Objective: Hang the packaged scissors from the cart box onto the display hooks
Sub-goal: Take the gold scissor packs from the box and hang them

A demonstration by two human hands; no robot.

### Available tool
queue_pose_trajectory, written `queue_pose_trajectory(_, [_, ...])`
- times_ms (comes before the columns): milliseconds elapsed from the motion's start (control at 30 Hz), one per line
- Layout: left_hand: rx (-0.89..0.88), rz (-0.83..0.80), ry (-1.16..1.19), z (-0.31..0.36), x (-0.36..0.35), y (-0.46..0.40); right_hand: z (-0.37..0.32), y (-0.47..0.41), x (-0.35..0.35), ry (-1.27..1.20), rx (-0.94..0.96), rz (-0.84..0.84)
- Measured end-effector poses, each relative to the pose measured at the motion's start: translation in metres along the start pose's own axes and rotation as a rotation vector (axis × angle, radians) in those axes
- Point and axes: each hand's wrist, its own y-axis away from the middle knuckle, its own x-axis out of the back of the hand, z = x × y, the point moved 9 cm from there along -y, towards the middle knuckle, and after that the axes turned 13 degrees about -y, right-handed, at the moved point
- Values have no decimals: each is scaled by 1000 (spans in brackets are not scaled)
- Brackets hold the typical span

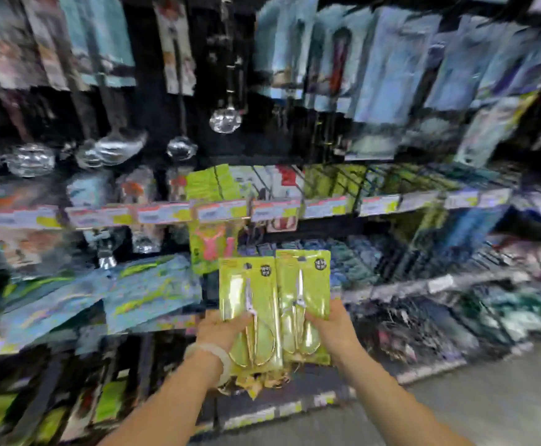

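One scissors pack (pixel 249 304) was gripped by the left hand (pixel 222 328), another pack (pixel 304 294) by the right hand (pixel 332 329), before blurred shelves (pixel 166 214).

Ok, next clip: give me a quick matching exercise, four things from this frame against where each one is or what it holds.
Things:
1. left hand
2. right hand
3. bracelet
4. ladles

Places or states:
A. hanging above the price-tag rail
B. holds the right-side scissors pack
C. on the left wrist
D. holds the left-side scissors pack

Pairs: 1-D, 2-B, 3-C, 4-A
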Motion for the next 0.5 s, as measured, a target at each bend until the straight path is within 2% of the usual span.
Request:
queue_pose_trajectory(100, [-33, -83, -111, 28, -73, -9, -10, -9, 73, -11, 13, 111])
queue_pose_trajectory(233, [-64, -120, -124, 52, -141, -30, -9, -32, 142, -28, -2, 238])
queue_pose_trajectory(367, [-68, -154, -226, 67, -190, -59, -2, -74, 186, -48, -27, 248])
queue_pose_trajectory(500, [-56, -146, -186, 95, -223, -93, -3, -139, 223, -25, -67, 265])
